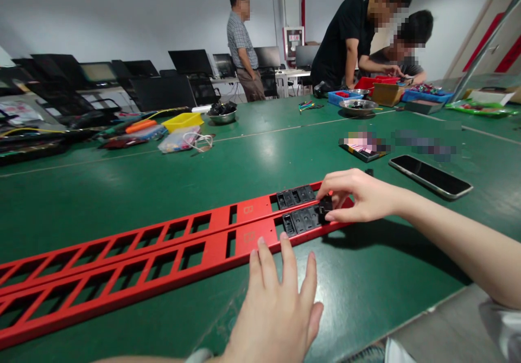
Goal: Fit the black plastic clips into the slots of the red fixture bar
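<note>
At the tips of the right grip (362, 196), a small black part (325, 208), closed in between thumb and fingers; pinched this way, probably, because of its small size, and held over the right-hand section of the near red rail (215, 248). Directly left of that grip, seated in the rails, two black strips: far strip (296, 196) in the far red rail (221, 219), near strip (300, 220) in the near one. Exact number of sections per strip, too covered by fingers to tell.

Closer to the camera, the left grip (273, 309): spread, palm down, holding nothing, fingertips by the front edge of the near red rail, likely for steadying. Cannot tell whether touching.

Running away leftward from both grips, two rails in all, side by side on the green desk (142, 189), perhaps for easy reach to both; one printed letter on each.

Past the right grip, one phone (430, 176) and one shallow box (366, 151), set aside, seemingly, to leave working room. Farther beyond, three metal bowls (223, 118), apparently for keeping small pieces together; left of centre, one yellow tray (183, 121). Farthest from the grips, three people (244, 43): one standing upright, two bent over the far right side.
</note>
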Motion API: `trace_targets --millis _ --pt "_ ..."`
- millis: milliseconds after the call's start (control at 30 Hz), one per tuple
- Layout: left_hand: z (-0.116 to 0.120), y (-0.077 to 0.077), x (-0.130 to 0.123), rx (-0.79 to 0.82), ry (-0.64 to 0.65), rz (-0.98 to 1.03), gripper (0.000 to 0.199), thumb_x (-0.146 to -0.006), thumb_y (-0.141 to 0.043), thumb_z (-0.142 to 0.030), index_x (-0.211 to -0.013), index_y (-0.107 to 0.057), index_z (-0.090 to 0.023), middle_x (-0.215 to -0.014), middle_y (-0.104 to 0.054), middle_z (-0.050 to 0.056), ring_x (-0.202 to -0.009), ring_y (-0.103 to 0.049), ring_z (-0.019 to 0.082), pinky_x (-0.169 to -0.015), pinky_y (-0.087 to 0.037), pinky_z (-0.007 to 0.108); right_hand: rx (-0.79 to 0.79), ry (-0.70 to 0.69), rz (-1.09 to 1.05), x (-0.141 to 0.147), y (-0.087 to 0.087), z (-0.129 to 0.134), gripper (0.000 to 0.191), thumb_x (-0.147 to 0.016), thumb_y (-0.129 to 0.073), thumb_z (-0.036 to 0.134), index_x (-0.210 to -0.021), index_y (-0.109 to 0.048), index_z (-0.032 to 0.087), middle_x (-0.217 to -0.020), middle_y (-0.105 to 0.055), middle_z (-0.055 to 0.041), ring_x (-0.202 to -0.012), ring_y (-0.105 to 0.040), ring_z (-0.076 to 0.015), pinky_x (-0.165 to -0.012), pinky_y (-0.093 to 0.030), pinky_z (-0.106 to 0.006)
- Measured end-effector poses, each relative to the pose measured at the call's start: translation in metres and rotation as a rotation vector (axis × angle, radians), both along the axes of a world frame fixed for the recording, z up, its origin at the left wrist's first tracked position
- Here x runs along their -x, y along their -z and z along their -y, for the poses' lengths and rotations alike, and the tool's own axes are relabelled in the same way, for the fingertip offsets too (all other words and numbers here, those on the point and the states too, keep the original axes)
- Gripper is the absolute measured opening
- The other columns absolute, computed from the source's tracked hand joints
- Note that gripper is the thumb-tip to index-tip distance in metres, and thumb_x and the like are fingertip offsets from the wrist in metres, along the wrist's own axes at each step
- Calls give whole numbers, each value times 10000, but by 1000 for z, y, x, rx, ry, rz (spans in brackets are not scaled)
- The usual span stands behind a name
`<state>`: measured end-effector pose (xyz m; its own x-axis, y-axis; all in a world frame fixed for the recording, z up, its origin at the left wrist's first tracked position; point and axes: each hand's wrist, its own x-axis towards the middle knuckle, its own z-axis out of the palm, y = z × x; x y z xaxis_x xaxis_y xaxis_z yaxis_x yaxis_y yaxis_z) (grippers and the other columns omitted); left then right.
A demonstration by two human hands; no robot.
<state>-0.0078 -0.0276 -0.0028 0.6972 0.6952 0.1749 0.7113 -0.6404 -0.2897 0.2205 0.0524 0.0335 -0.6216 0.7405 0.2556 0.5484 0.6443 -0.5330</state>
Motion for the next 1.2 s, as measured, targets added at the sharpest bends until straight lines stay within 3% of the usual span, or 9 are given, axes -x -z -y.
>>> trace_targets --millis 133,300,500,933,1200 --pt "1 1 1 5 2 -3 507 -785 -356 -534 -1198 -474 -265 -1238 -455 222 -1115 -363 478 -853 -356 592 -164 97 -38 -8 1 -8 320 -698 -600 317 -970 -588 150 -884 -558 -65 -655 -543 -107 -618 -476 -243" --pt "0 1 0 8 3 22 523 -761 -387 -556 -1188 -485 -269 -1225 -468 222 -1109 -364 485 -845 -364 592 -310 221 -50 -13 15 -20 341 -688 -600 246 -1022 -594 179 -1012 -512 -91 -831 -544 -160 -723 -474 -301" --pt "-1 1 -1 9 -7 25 529 -751 -395 -564 -1182 -492 -272 -1220 -478 213 -1110 -368 481 -849 -355 599 -279 237 3 -8 33 -27 451 -684 -601 253 -1119 -536 152 -973 -556 -89 -742 -552 -138 -724 -468 -303" --pt "0 2 0 20 -13 -67 510 -799 -336 -509 -1236 -422 -260 -1261 -416 244 -1126 -337 493 -857 -325 615 -187 219 -15 -5 42 -33 400 -681 -613 284 -1063 -595 163 -952 -579 -78 -700 -555 -120 -710 -463 -277" --pt "1 2 0 15 -15 -72 503 -799 -348 -500 -1231 -432 -255 -1262 -421 236 -1130 -349 478 -863 -324 609 -196 182 -6 -8 45 -37 407 -713 -592 325 -1090 -586 172 -997 -573 -89 -862 -559 -162 -780 -452 -298"
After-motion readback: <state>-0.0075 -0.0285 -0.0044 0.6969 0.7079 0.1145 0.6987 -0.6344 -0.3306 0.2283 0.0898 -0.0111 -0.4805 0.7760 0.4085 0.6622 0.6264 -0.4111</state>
